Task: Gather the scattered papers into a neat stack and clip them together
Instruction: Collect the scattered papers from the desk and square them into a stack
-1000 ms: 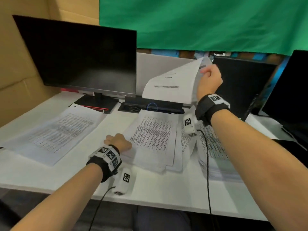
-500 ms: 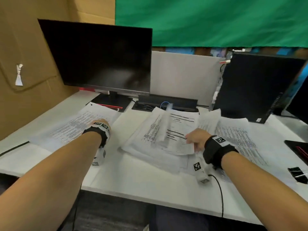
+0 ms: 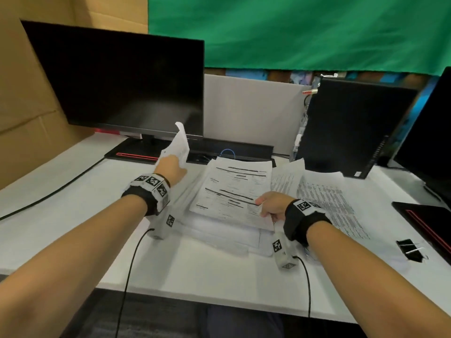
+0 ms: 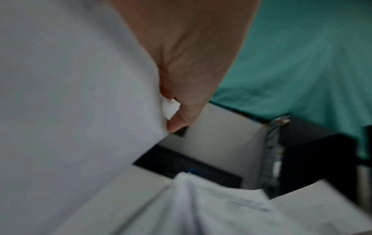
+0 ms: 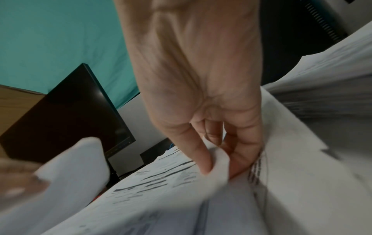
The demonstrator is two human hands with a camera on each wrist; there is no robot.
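A loose pile of printed papers [image 3: 234, 191] lies in the middle of the white desk [image 3: 61, 215]. My left hand [image 3: 170, 167] holds a sheet [image 3: 180, 145] lifted off the desk, just left of the pile; in the left wrist view the thumb [image 4: 181, 117] pinches that sheet [image 4: 80, 111]. My right hand [image 3: 271, 203] pinches the near right corner of the pile's top sheet; thumb and fingers [image 5: 203, 159] grip its curled edge [image 5: 219, 163]. More printed sheets [image 3: 327, 198] lie spread to the right. A black binder clip [image 3: 412, 250] lies on the desk at the far right.
A dark monitor [image 3: 117, 81] stands at the back left, with a black cable [image 3: 48, 193] running across the desk. A black computer tower [image 3: 351, 128] stands at the back right, another screen [image 3: 429, 142] beyond it. A black-and-red flat object [image 3: 429, 220] lies near the clip.
My left hand has lifted the sheet from the left of the desk and brought it toward the pile. The right hand stays at the pile's near right corner.
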